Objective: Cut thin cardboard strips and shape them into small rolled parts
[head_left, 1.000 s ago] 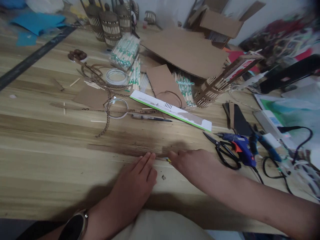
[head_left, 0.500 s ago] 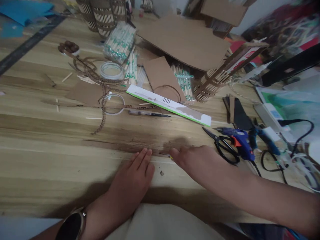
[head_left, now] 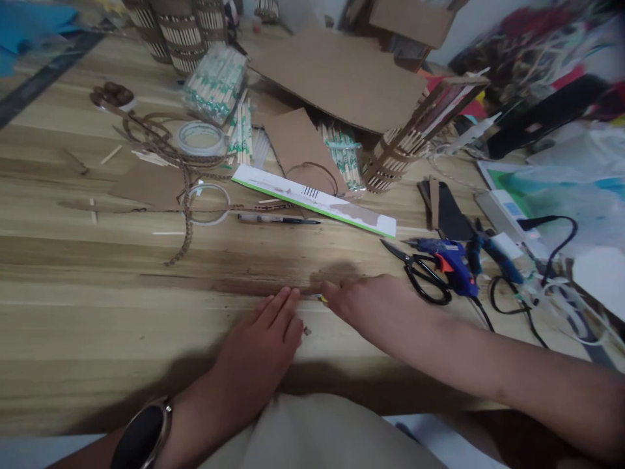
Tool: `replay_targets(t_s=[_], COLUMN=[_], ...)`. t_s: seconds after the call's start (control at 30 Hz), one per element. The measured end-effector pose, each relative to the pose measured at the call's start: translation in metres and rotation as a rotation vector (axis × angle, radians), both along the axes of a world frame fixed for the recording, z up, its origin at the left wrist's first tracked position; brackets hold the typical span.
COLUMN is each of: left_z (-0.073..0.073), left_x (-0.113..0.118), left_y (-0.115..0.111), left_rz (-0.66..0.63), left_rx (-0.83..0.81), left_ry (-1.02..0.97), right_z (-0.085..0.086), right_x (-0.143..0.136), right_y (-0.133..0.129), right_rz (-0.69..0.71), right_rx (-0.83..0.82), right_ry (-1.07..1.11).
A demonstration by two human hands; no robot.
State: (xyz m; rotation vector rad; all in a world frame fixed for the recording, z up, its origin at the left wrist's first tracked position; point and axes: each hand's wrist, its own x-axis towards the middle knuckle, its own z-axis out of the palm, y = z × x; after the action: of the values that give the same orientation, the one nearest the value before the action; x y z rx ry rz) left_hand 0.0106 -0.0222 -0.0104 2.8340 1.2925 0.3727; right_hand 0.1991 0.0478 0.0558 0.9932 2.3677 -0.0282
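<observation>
A thin brown strip (head_left: 195, 283) lies flat along the wooden table (head_left: 97, 339) in front of me. My left hand (head_left: 266, 339) rests palm down, its fingertips on the strip's right part, fingers stretched out. Just to the right, my right hand (head_left: 361, 303) is closed around a small tool with a yellow part (head_left: 322, 298); most of it is hidden under the fingers. The tool's tip is at the strip. A small brown scrap (head_left: 306, 331) lies beside my left hand.
Beyond the hands lie a pen (head_left: 278, 219), a white and green strip (head_left: 315, 200) and tape rolls (head_left: 201, 138). Black scissors (head_left: 424, 277) and a blue glue gun (head_left: 452, 260) are at the right. Cardboard (head_left: 342, 78) and woven stick cylinders (head_left: 180, 39) stand behind.
The view has shifted, so most table items appear further left. My right hand has come slightly closer to my left hand, which stays on the strip.
</observation>
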Motion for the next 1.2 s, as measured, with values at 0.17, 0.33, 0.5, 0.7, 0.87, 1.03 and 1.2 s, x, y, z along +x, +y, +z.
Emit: replay_targets(t_s=[0.17, 0.33, 0.5, 0.7, 0.87, 1.03, 1.2], left_z=[0.002, 0.006, 0.006, 0.004, 0.002, 0.001, 0.006], left_x=[0.002, 0.003, 0.005, 0.005, 0.005, 0.005, 0.008], left_y=[0.003, 0.005, 0.004, 0.003, 0.003, 0.003, 0.005], left_rz=[-0.015, -0.016, 0.010, 0.023, 0.019, 0.025, -0.014], left_rx=[0.009, 0.036, 0.027, -0.012, -0.004, 0.041, 0.037], left_ry=[0.084, 0.086, 0.048, 0.015, 0.019, 0.014, 0.075], right_z=[-0.003, -0.002, 0.000, -0.001, -0.005, -0.007, -0.005], right_x=[-0.006, -0.002, 0.002, 0.012, 0.023, 0.038, 0.043], right_y=[0.000, 0.004, 0.005, 0.006, 0.003, 0.000, 0.001], right_rz=[-0.021, -0.008, -0.030, -0.038, -0.014, -0.021, 0.004], right_rx=[-0.003, -0.046, -0.072, -0.077, -0.051, -0.018, -0.017], right_ry=[0.000, -0.039, -0.075, -0.110, -0.086, -0.101, -0.043])
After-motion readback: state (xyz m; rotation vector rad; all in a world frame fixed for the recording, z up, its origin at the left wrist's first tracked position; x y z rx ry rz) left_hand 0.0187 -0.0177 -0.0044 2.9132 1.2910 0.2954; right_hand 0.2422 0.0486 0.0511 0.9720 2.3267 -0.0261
